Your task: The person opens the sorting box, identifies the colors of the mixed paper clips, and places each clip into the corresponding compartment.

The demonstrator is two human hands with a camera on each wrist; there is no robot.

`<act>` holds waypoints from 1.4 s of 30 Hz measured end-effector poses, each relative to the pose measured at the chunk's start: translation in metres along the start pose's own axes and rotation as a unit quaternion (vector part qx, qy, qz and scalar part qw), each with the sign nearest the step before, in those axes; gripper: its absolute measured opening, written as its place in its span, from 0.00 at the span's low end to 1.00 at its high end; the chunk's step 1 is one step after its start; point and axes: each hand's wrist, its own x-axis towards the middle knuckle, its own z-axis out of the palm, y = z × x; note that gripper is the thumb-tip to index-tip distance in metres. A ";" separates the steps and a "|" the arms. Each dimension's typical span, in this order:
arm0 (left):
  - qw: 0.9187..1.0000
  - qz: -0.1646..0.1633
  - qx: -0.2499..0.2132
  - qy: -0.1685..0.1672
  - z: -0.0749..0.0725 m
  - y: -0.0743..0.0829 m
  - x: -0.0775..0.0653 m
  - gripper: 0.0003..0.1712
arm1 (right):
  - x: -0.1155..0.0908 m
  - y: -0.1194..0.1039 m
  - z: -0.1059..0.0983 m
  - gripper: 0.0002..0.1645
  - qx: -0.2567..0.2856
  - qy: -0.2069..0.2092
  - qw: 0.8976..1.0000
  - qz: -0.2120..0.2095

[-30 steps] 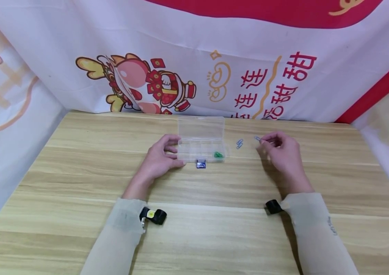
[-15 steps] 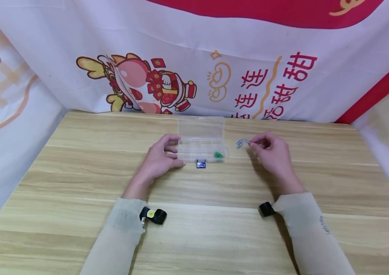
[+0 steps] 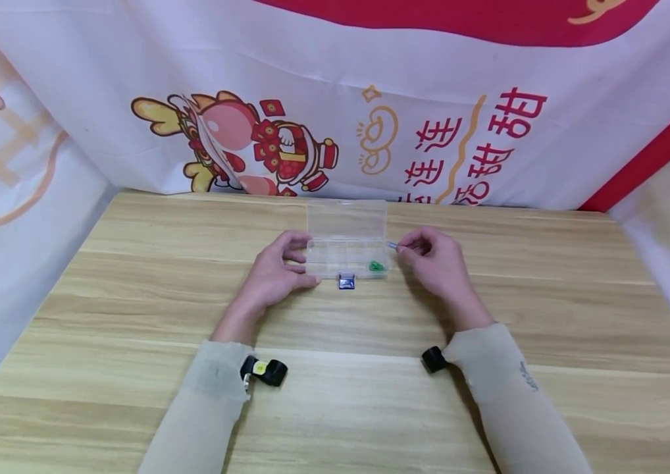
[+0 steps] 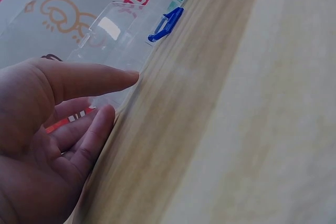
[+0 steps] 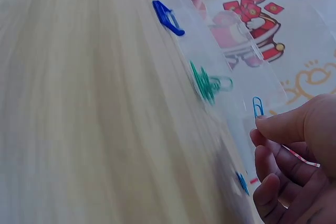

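A clear plastic compartment box point(image 3: 335, 251) stands on the wooden table with its lid point(image 3: 347, 219) raised at the back. Green paper clips point(image 3: 377, 266) lie in its front right compartment. My left hand point(image 3: 272, 271) grips the box's left end, thumb at the front corner and fingers at the back. Between thumb and forefinger, my right hand point(image 3: 437, 266) pinches a blue paper clip point(image 5: 257, 106) just off the box's right end. More blue paper clips point(image 5: 242, 183) lie on the table below that hand in the right wrist view; the hand hides them in the head view.
A blue latch point(image 3: 346, 282) hangs at the box's front edge. Behind the wooden table point(image 3: 347, 408) rises a white printed cloth point(image 3: 193, 52). Black wrist cameras sit on both sleeves point(image 3: 210, 388).
My right hand has moved left with the pinched blue paper clip, past the loose clips to the box's right end. The left hand and the box have stayed in place.
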 end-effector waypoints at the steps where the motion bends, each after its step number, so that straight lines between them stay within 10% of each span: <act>1: 1.000 0.000 -0.001 0.000 0.000 0.000 0.000 0.45 | 0.001 -0.002 0.002 0.06 -0.001 -0.001 1.000 -0.004; 18: 1.000 0.006 -0.007 0.001 -0.001 0.004 0.000 0.46 | 0.004 -0.008 0.014 0.06 0.014 -0.005 1.000 -0.005; 42: 1.000 0.005 0.003 0.002 -0.001 0.000 0.000 0.45 | 0.009 0.029 -0.029 0.14 0.012 0.043 0.996 0.076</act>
